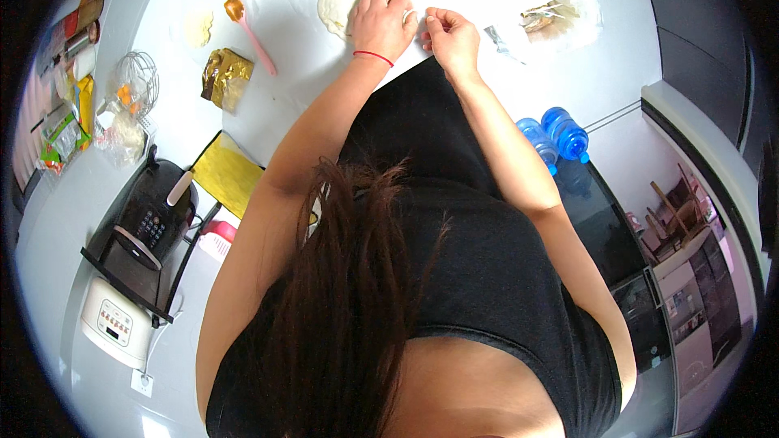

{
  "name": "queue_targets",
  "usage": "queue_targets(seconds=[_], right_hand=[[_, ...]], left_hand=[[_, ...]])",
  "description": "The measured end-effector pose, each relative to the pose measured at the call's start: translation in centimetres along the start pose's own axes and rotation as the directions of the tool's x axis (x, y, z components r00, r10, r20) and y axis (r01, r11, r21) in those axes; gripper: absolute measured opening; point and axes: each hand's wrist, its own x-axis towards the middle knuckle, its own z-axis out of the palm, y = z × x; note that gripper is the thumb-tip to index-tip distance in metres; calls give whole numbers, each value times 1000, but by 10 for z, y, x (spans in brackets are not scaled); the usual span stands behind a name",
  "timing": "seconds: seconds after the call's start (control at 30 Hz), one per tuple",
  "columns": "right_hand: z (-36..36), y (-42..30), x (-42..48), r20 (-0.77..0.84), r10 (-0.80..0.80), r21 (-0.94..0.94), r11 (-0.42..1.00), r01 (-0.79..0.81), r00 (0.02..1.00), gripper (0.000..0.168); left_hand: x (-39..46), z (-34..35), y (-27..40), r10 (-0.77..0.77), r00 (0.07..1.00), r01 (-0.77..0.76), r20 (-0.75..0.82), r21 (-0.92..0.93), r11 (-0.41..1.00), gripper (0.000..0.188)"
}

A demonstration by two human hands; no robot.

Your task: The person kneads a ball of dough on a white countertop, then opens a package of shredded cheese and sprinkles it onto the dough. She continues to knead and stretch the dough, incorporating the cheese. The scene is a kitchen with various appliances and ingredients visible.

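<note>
A flat, pale round of dough (pixel 334 6) lies on the white table surface. My left hand (pixel 380 21), with a red string bracelet (pixel 373 57) at the wrist, covers its right part. A bit of white dough shows between the thumb and forefinger. Just to the right is my right hand (pixel 453 39), thumb and forefinger brought together and the other fingers curled. Glare on the bright surface hides whether anything is between them. The two hands are close but apart.
Left on the table are a pink spatula (pixel 255 42) with a brown-smeared head, a crumpled gold wrapper (pixel 226 76) and a wire whisk (pixel 137 76). A clear bag (pixel 551 18) lies to the right. Blue water jugs (pixel 566 134), a black air fryer (pixel 152 213) and a white rice cooker (pixel 115 322) stand around.
</note>
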Motion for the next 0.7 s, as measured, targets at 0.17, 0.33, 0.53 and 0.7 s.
queue_targets(seconds=[0.17,0.33,0.53,0.7], right_hand=[[6,11,6,-60,-128,-216,970,112,990,26],[-1,10,-1,-21,-471,-517,760,394,882,31],[-17,14,-2,141,-618,-766,427,481,773,37],[-23,18,-2,175,-651,-774,372,512,738,38]], left_hand=[[0,5,-3,14,998,-14,-69,1,1000,21],[3,5,3,28,999,-26,-46,36,999,33],[16,8,0,-3,1000,3,6,98,995,41],[13,6,-2,-29,999,26,16,135,991,43]])
